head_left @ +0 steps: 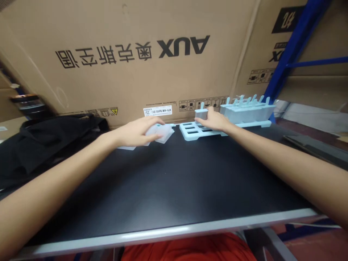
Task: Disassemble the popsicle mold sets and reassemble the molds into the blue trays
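pale blue is showing on the stick of one mould (pixel 201 113), which our right hand (pixel 214 119) is clamping between thumb and fingers, upright over the rack (pixel 190 137); whether its base is sitting in a slot, we cannot tell. our left hand (pixel 137 131) is arching over the loose moulds (pixel 164 135), thumb and fingers standing apart; we are counting at least three of these lying on the tabletop (pixel 163 185), some partly hidden. farther right, standing moulds (pixel 247 115) are crowding the rack's other end, and we are counting at least six sticks pointing up. one metal edge (pixel 168 231) is bounding the table in front, and two cardboard boxes (pixel 122 83) are walling off the back. between our forearms the black surface is giving us the widest room for moving; one dark cloth (pixel 49 145) is narrowing the left side, and one flat grey thing (pixel 315 149) is lying at the right.
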A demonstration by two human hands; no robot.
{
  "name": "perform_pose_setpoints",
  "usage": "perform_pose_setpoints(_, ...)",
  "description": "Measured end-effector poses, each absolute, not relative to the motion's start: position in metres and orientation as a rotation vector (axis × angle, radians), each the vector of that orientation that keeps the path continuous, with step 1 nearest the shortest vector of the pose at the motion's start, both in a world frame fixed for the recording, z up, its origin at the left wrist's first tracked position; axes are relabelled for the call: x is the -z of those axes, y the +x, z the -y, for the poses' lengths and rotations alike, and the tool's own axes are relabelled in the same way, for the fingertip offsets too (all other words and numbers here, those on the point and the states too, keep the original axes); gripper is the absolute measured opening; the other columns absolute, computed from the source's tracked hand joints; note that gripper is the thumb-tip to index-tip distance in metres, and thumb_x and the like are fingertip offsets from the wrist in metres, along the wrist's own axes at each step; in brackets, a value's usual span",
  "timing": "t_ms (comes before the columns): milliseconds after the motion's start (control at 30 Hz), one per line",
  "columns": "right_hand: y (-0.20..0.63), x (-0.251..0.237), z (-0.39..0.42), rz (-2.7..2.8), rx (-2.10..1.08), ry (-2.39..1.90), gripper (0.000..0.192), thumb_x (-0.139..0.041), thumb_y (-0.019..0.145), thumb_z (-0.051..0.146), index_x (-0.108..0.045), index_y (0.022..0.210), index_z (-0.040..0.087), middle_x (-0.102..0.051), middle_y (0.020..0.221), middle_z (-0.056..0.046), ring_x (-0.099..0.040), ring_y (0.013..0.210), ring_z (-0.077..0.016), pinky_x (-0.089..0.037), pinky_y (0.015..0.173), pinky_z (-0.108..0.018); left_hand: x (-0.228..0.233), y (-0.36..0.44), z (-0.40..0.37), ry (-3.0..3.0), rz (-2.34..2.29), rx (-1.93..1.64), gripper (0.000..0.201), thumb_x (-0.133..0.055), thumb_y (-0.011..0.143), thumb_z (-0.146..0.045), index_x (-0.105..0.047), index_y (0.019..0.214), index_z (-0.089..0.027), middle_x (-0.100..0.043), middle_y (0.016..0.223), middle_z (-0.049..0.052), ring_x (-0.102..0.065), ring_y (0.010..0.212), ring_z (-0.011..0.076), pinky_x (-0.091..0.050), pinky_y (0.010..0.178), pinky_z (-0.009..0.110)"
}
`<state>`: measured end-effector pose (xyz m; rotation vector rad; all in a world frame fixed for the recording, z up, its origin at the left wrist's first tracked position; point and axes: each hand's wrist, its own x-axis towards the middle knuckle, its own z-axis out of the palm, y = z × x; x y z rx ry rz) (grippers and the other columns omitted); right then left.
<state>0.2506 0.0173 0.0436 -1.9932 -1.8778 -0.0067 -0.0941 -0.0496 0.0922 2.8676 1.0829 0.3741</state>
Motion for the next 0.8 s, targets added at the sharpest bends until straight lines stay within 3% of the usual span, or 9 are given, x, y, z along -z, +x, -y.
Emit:
perform_pose_setpoints(133,0.248,-0.036,-0.021,1.825,0.112,-2.020,0.101,-0.048,0.078,0.083,-0.040,0.142,0.006,-0.065,0.118,-0.030,-0.063,0.110,-0.0461,-0.048,0.087,-0.057,-0.074,-0.015,0.048,3.060,-0.905,-0.211,0.068,-0.042,0.096,-0.065,-0.048,0.144,-0.016,-0.042,0.157,0.015,-0.041,0.142,0.0325,-0.028,0.121,0.045)
perform_pose_setpoints(267,0.249,-0.033,-0.022,1.788,0.132,-2.023,0.102,-0.048,0.076,0.085,-0.043,0.142,0.007,-0.064,0.122,-0.031,-0.060,0.115,-0.0478,-0.047,0.090,-0.058,-0.044,0.033,0.015,3.007,-0.976,-0.088,0.082,-0.031,0.096,-0.071,-0.033,0.155,-0.014,-0.022,0.166,0.017,-0.019,0.154,0.0357,-0.019,0.124,0.053)
perform_pose_setpoints(533,0.258,-0.033,-0.026,1.870,0.051,-2.082,0.100,-0.039,0.075,0.092,-0.064,0.125,0.009,-0.067,0.120,-0.027,-0.062,0.113,-0.0439,-0.049,0.089,-0.054,-0.018,0.040,0.004,2.889,-0.928,-0.089,0.083,-0.022,0.098,-0.069,-0.018,0.160,-0.015,-0.009,0.169,0.015,-0.003,0.157,0.0314,-0.009,0.127,0.050)
perform_pose_setpoints(633,0.260,-0.032,-0.026,1.925,0.060,-2.069,0.104,-0.036,0.073,0.095,-0.063,0.126,0.009,-0.067,0.121,-0.027,-0.063,0.112,-0.0443,-0.050,0.087,-0.054,-0.022,0.039,0.015,2.924,-0.926,-0.130,0.081,-0.025,0.096,-0.072,-0.027,0.157,-0.018,-0.021,0.166,0.015,-0.014,0.154,0.0341,-0.016,0.124,0.051)
perform_pose_setpoints(733,0.262,-0.031,-0.023,1.972,0.078,-2.047,0.103,-0.036,0.073,0.095,-0.063,0.127,0.011,-0.069,0.118,-0.024,-0.065,0.109,-0.0441,-0.052,0.085,-0.053,-0.028,0.041,0.022,2.919,-1.009,-0.180,0.077,-0.023,0.093,-0.077,-0.038,0.150,-0.027,-0.042,0.152,0.011,-0.035,0.139,0.0355,-0.028,0.118,0.053)
perform_pose_setpoints(800,0.262,-0.031,-0.021,1.985,0.097,-2.043,0.101,-0.036,0.074,0.094,-0.063,0.126,0.012,-0.070,0.116,-0.023,-0.066,0.108,-0.0436,-0.052,0.084,-0.052,-0.031,0.044,0.023,2.907,-1.058,-0.188,0.075,-0.022,0.092,-0.078,-0.043,0.146,-0.031,-0.049,0.143,0.010,-0.042,0.130,0.0348,-0.032,0.113,0.053)
